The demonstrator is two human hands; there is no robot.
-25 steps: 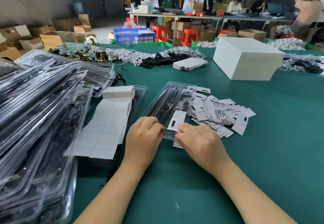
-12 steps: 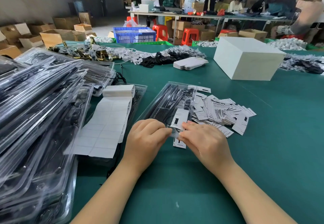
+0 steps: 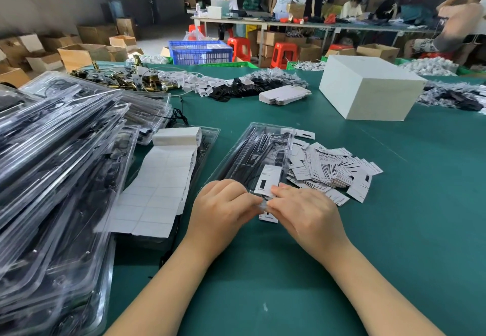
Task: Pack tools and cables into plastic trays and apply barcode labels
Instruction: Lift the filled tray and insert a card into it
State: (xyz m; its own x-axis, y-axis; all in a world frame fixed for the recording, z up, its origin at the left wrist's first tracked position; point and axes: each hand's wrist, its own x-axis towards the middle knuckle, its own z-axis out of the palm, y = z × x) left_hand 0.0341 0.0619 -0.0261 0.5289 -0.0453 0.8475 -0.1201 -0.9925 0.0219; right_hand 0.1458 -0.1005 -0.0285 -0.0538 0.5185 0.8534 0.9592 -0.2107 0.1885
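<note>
Two hands met at the near end of a clear plastic tray (image 3: 259,156) lying at centre frame on the green table (image 3: 394,230). The left hand (image 3: 223,209) and right hand (image 3: 307,212) both had fingers curled inward, apparently pinching the tray's near edge and the white barcode label (image 3: 267,180) on its lid; the exact contact was hidden by the knuckles. The grip from both sides probably steadied the tray while the label was pressed flat. Dark tools and cables showed through the lid. A loose heap of printed cards (image 3: 334,170) lay just beside the tray, right of centre, within easy reach of the right hand. A partly unrolled sheet of blank labels (image 3: 160,188) lay left of centre, draped over another tray. Finished trays (image 3: 52,164) were stacked along the left edge. A white box (image 3: 368,91) stood at upper right.
</note>
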